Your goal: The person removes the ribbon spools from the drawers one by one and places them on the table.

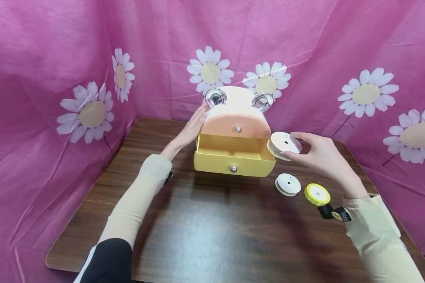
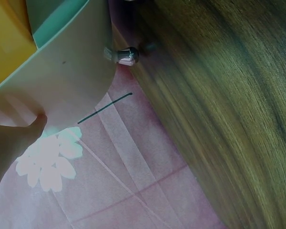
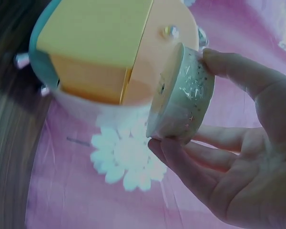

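Note:
A small drawer box point(image 1: 238, 96) with a white domed top, silver handles and a peach upper drawer point(image 1: 221, 125) stands on the table. Its lower yellow drawer point(image 1: 216, 163) is pulled out, and the part of its inside that shows is bare. Against the box's left side rests my left hand point(image 1: 191, 127), fingers extended; in the left wrist view only a thumb edge shows beside the box wall point(image 2: 62, 90). My right hand point(image 1: 322, 155) pinches a white ribbon spool point(image 1: 278, 143) by its edges, just right of the yellow drawer. Glittery specks dot the spool's ribbon point(image 3: 193, 90) in the right wrist view.
On the brown wooden table point(image 1: 205, 236), a second white spool point(image 1: 288, 184) and a yellow ribbon spool point(image 1: 317, 194) lie below my right hand. A pink cloth point(image 1: 156, 59) with daisies hangs behind and at both sides.

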Demonstrator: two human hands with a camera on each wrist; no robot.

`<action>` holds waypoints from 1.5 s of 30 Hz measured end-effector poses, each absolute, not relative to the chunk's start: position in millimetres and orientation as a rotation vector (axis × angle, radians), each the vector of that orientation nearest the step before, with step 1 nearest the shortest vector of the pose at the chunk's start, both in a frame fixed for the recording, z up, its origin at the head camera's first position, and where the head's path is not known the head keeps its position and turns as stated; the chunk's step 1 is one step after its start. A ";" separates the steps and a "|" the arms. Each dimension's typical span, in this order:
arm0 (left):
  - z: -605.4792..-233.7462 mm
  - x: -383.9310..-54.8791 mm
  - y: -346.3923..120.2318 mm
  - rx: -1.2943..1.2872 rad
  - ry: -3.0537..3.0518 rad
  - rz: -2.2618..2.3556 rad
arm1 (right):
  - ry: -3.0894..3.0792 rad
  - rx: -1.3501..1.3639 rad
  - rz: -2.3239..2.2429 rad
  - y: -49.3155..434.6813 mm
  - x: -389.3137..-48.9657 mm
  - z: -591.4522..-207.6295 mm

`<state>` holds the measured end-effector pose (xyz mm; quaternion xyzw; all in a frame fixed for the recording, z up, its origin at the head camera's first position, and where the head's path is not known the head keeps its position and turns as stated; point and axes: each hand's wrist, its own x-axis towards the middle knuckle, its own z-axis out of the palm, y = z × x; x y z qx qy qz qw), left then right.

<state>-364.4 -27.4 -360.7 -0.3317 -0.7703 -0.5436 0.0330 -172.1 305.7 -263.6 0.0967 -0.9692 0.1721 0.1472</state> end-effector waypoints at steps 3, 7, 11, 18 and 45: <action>-358.9 -363.3 -28.3 -1.016 -2.362 -1.678 | -2.769 0.236 0.456 320.1 -170.5 -263.9; -357.9 -364.8 -29.2 -1.007 -2.339 -1.705 | -2.739 0.185 0.438 341.5 -169.2 -270.7; -359.6 -366.0 -29.1 -0.998 -2.352 -1.706 | -2.751 0.085 0.478 366.2 -164.5 -284.2; -363.0 -364.3 -30.0 -0.999 -2.336 -1.700 | -2.806 -0.132 0.513 413.7 -149.1 -314.7; -350.8 -352.5 -26.2 -1.006 -2.347 -1.752 | -2.967 -0.421 0.486 512.4 -83.1 -408.9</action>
